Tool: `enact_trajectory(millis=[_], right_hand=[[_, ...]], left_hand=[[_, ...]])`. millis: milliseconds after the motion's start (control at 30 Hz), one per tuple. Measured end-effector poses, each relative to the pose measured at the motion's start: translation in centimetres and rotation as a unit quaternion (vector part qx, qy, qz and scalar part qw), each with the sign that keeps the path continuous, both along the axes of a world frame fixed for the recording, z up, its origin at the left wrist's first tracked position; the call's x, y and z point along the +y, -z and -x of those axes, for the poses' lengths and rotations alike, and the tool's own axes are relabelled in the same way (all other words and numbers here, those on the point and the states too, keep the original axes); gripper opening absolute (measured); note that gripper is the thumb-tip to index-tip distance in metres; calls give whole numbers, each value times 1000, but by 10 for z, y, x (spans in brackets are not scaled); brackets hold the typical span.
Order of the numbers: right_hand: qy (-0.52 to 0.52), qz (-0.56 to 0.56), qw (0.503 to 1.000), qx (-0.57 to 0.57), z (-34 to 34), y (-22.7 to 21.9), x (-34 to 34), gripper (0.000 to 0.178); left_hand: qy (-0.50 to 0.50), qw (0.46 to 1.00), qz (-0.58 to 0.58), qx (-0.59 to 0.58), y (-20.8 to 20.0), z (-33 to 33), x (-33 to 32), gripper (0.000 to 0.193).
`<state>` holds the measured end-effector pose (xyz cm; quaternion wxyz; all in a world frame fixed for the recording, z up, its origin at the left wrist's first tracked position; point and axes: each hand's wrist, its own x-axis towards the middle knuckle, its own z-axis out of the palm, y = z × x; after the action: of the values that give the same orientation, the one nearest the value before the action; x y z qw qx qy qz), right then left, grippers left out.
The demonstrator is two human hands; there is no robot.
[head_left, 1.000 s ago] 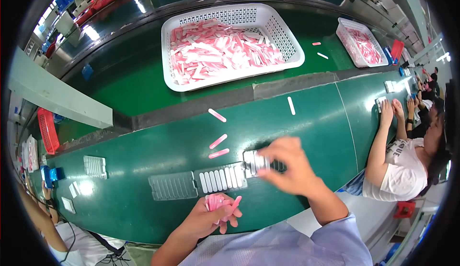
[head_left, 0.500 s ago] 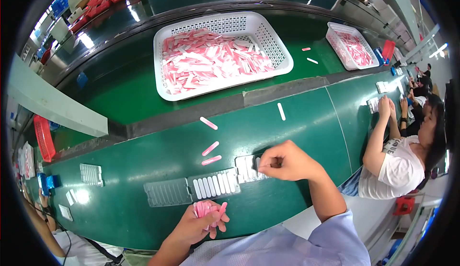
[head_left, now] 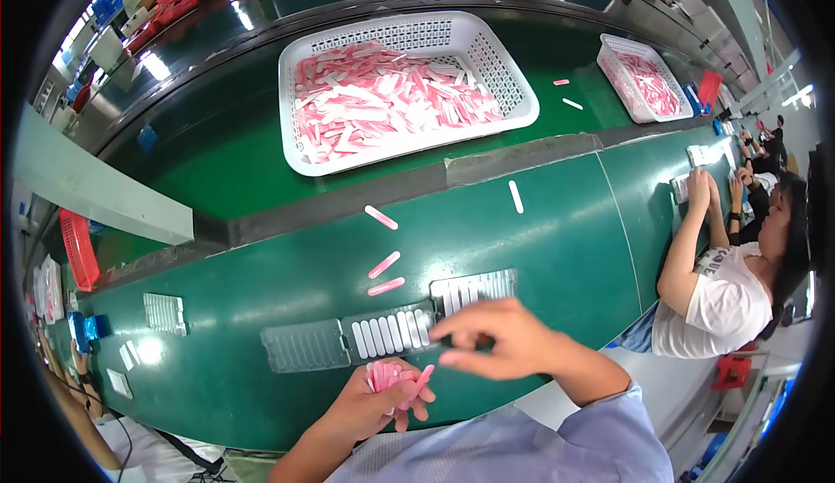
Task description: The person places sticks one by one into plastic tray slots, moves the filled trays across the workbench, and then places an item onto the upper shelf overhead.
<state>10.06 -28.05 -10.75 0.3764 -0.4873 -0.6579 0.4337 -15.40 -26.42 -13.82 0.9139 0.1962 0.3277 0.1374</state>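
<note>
My left hand (head_left: 370, 405) is closed around a bunch of flat pink strips (head_left: 387, 377) with rounded ends, like small nail files; one sticks out towards my right hand. My right hand (head_left: 500, 344) hovers beside it with thumb and forefinger apart, nothing visible between them. Just beyond the hands lie joined clear plastic trays with narrow slots. White strips fill the slots of the middle tray (head_left: 391, 333). A few white strips sit in the left part of the right tray (head_left: 496, 285), partly hidden by my right hand. The left tray (head_left: 304, 346) holds no strips.
Loose strips (head_left: 384, 264) lie on the green table (head_left: 261, 270). Behind its raised edge stands a large white basket (head_left: 409, 153) heaped with strips; a smaller basket (head_left: 639, 83) is farther right. A grey post (head_left: 104, 174) rises at left. Another person (head_left: 722, 279) works at right.
My right hand has come back from the right tray towards my left hand, and its pinched fingers have spread. My left hand with the strips has shifted slightly right.
</note>
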Motion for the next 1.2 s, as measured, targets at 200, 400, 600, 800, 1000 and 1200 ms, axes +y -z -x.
enact_trajectory(millis=[200,400,600,800,1000,1200], right_hand=[[123,131,968,175,-9,5,-13,6],[118,119,983,74,-84,24,-4,3],[60,11,985,-161,-64,13,16,11],[20,-31,973,-226,-63,16,24,23],[89,-82,956,-268,-53,31,16,37],[177,-122,965,-148,-38,24,0,34]], left_hand=[[15,1000,1,-25,3,-3,-1,15],[-17,999,-3,-45,19,16,-1,20],[-47,999,11,-16,21,12,-5,18],[-39,998,10,-56,25,16,-5,26],[-29,999,0,-33,18,14,-3,34],[-21,997,73,-21,11,11,5,37]])
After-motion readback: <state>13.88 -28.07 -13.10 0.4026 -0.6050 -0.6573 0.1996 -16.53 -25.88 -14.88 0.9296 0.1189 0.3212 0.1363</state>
